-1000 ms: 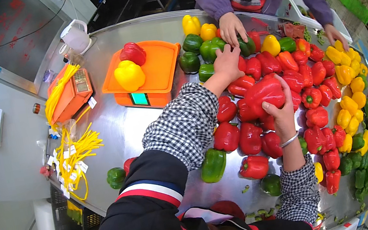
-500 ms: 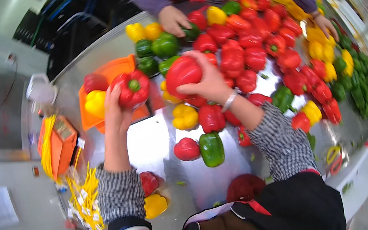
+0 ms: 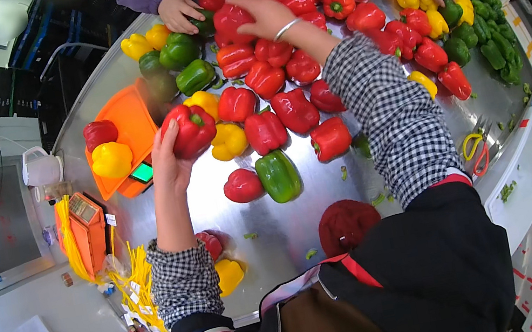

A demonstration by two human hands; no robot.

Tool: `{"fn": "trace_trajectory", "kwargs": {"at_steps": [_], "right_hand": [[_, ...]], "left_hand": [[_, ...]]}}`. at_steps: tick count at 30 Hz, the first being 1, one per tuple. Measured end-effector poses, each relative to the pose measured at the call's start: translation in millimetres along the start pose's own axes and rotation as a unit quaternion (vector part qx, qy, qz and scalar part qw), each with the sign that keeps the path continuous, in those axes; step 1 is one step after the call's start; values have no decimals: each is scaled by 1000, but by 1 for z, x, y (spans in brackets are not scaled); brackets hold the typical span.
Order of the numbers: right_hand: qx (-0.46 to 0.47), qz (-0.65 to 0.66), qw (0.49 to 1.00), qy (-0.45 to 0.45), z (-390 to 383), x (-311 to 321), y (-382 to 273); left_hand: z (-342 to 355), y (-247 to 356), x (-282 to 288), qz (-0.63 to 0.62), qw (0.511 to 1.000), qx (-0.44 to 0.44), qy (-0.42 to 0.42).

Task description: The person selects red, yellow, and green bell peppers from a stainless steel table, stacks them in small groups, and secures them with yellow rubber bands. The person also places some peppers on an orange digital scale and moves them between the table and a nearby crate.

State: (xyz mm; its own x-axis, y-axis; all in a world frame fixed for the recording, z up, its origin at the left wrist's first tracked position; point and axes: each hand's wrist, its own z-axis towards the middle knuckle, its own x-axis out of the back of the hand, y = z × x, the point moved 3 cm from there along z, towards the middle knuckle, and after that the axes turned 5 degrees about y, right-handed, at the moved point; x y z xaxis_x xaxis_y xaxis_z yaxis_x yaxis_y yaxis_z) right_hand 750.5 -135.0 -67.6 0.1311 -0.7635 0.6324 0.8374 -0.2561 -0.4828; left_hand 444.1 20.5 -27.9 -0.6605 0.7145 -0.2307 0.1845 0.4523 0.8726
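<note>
My left hand [image 3: 169,163] is closed round a red bell pepper [image 3: 193,130], held up beside the orange scale tray. Farther off, my right hand [image 3: 270,17] reaches over the pile with thumb and fingers round another red bell pepper [image 3: 231,25]. Below it lie several loose red peppers [image 3: 265,132]. Yellow peppers [image 3: 229,141] sit just right of my left hand. Nearer to me, a green bell pepper [image 3: 278,176] rests against a small red one [image 3: 242,186]. Green peppers [image 3: 179,51] lie left of my right hand.
The orange tray [image 3: 137,121] holds a red and a yellow pepper. An orange box [image 3: 82,234] and yellow ties [image 3: 137,288] are at left. Across the metal table, a co-worker's hands [image 3: 180,12] touch peppers. Scissors [image 3: 478,148] lie at right, beside a white bin [image 3: 519,171].
My right hand has moved farther away with its red pepper, toward the co-worker's hand. My left hand still holds its pepper near the tray. The whole view has shifted.
</note>
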Motion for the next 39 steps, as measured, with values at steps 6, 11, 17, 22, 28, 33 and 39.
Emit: {"fn": "trace_trajectory", "kwargs": {"at_steps": [6,11,17,22,28,33,39], "right_hand": [[-176,171,969,22,-68,97,43],[-290,193,935,70,-211,209,68],[-452,16,877,161,-393,324,24],[-514,-27,855,69,-450,305,-61],[-487,-12,868,-94,-443,280,-145],[-454,16,881,-129,-465,257,-151],[-516,50,849,-102,-466,225,-151]], "left_hand": [[41,-1,-55,165,978,-93,91],[68,-12,-77,175,965,-177,83],[21,-15,-95,201,946,-249,45],[-64,-41,-79,195,958,-207,-43],[-169,-79,-36,269,947,-175,-34],[-233,-118,38,221,962,-157,20],[-288,-155,69,184,977,-86,65]]}}
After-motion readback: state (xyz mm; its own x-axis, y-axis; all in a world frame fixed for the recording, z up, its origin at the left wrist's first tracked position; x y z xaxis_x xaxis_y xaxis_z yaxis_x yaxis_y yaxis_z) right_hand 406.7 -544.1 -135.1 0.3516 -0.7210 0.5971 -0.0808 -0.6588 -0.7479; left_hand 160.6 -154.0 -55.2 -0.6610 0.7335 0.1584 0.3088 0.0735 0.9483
